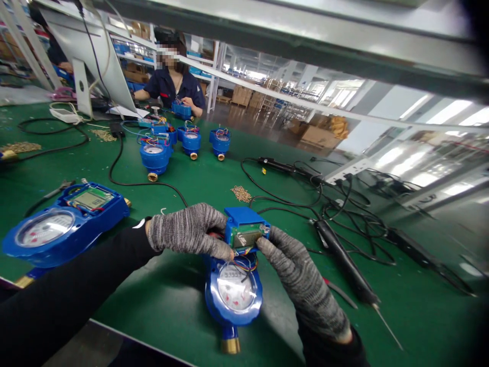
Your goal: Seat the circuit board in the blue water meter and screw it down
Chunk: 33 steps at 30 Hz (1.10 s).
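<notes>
A blue water meter (pixel 234 293) with a round clear dial lies on the green table near its front edge, its brass end toward me. Above the dial, a blue housing (pixel 244 218) with a circuit board and small display (pixel 246 238) is tilted up, and coloured wires run between it and the meter. My left hand (pixel 191 230), in a grey knit glove, grips the housing's left side, thumb at the lower corner by the wires. On the right side, my right hand (pixel 300 275), gloved alike, pinches the housing with fingertips against the board's edge.
Another blue meter (pixel 49 232) lies at left. Several meters (pixel 155 155) stand farther back, near a monitor (pixel 91 56). Small screws (pixel 240 193) lie mid-table. Electric screwdrivers (pixel 344 260) and tangled cables are at right. Across the table, a person (pixel 173 84) handles a blue meter.
</notes>
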{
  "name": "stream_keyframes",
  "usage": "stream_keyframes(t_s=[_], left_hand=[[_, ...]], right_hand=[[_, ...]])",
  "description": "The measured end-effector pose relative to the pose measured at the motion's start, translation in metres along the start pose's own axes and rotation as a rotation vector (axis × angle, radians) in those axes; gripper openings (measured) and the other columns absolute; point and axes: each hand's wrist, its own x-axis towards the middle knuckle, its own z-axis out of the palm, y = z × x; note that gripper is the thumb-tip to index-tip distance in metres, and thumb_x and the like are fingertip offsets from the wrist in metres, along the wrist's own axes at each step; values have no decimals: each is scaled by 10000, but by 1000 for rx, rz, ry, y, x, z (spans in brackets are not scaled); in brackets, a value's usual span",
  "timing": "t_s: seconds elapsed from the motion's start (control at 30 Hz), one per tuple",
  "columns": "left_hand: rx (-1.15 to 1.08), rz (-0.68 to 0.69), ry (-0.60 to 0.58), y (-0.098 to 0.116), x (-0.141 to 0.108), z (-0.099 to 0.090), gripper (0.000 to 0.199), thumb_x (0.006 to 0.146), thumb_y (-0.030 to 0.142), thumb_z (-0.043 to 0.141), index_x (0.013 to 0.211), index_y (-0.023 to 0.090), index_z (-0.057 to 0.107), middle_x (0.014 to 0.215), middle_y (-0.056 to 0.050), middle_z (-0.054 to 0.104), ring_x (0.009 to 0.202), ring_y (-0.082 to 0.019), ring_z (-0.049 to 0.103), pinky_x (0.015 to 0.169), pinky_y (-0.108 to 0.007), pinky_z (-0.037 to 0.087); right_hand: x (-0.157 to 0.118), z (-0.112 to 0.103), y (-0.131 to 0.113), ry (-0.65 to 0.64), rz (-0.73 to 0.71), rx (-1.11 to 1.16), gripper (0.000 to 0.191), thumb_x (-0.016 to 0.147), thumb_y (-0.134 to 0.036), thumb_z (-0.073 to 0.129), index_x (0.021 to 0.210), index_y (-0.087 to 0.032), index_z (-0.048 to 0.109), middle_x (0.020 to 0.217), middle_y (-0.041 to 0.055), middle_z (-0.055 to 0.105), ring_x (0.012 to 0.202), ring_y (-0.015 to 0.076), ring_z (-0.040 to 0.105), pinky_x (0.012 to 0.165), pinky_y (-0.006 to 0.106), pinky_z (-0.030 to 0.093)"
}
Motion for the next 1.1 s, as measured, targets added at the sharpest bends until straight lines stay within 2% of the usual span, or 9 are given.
stream_keyframes(t_s=[0.1, 0.27, 0.43, 0.5, 0.57, 0.7, 0.83, 0.93, 1.1], left_hand=[[34, -23, 15, -4, 1, 2, 284, 815, 356, 736, 993, 136, 752, 911, -53, 743, 833, -187, 666, 772, -280, 521], [-21, -57, 94, -1, 0, 7, 291, 791, 360, 749, 944, 113, 743, 879, -60, 727, 808, -194, 654, 732, -284, 518], [-159, -41, 48, 4, -6, 6, 249, 819, 299, 708, 994, 123, 724, 877, -42, 697, 834, -176, 633, 760, -270, 511], [-118, -44, 115, 2, -8, 7, 206, 860, 290, 656, 945, 111, 714, 843, -40, 679, 792, -153, 613, 727, -249, 499], [-102, -43, 209, -2, -9, 9, 177, 871, 268, 638, 909, 106, 699, 838, -41, 672, 791, -149, 607, 723, -247, 498], [-75, -63, 315, -3, -10, 13, 149, 840, 239, 668, 914, 111, 680, 859, -41, 674, 792, -151, 606, 728, -261, 506], [-32, -97, 205, 3, -9, 11, 190, 875, 293, 633, 847, 110, 677, 768, -17, 637, 731, -135, 572, 679, -241, 467], [-69, -104, 117, 5, -8, 8, 230, 908, 306, 581, 863, 105, 683, 755, -12, 620, 718, -129, 552, 663, -233, 445], [-124, -105, 188, 8, -8, 7, 170, 862, 260, 629, 847, 104, 695, 771, -25, 662, 729, -134, 586, 675, -229, 467]], right_hand=[[1, 1, 4, 7, -4, 22, 186, 931, -420, 595, 908, -272, 705, 885, 26, 707, 807, 236, 658, 729, 372, 561], [-1, -2, 8, -43, -18, 45, 202, 955, -391, 572, 1027, -277, 723, 1003, 40, 729, 913, 249, 680, 853, 408, 574], [-15, -3, 27, 13, -167, -5, 309, 980, -303, 543, 1274, -337, 634, 1339, 14, 612, 1225, 256, 579, 1063, 468, 480], [-18, -2, 33, -23, -207, 19, 384, 998, -239, 505, 1349, -381, 564, 1417, -19, 545, 1300, 233, 519, 1118, 466, 431], [-20, -1, 36, -10, -222, 41, 440, 1006, -187, 481, 1370, -431, 526, 1417, -57, 541, 1300, 199, 520, 1113, 427, 446], [-24, -2, 41, 37, -274, -120, 485, 996, -157, 496, 1382, -451, 505, 1461, -86, 487, 1338, 183, 472, 1134, 389, 419], [-26, -6, 49, -38, -323, -186, 532, 1002, -156, 473, 1432, -464, 425, 1506, -87, 428, 1372, 202, 432, 1139, 423, 408], [-25, -7, 50, -31, -319, -179, 551, 998, -146, 473, 1430, -482, 415, 1494, -96, 444, 1359, 201, 453, 1122, 423, 431], [-21, -4, 41, -39, -261, -67, 450, 993, -188, 498, 1370, -433, 527, 1445, -66, 511, 1328, 214, 493, 1119, 440, 436]])
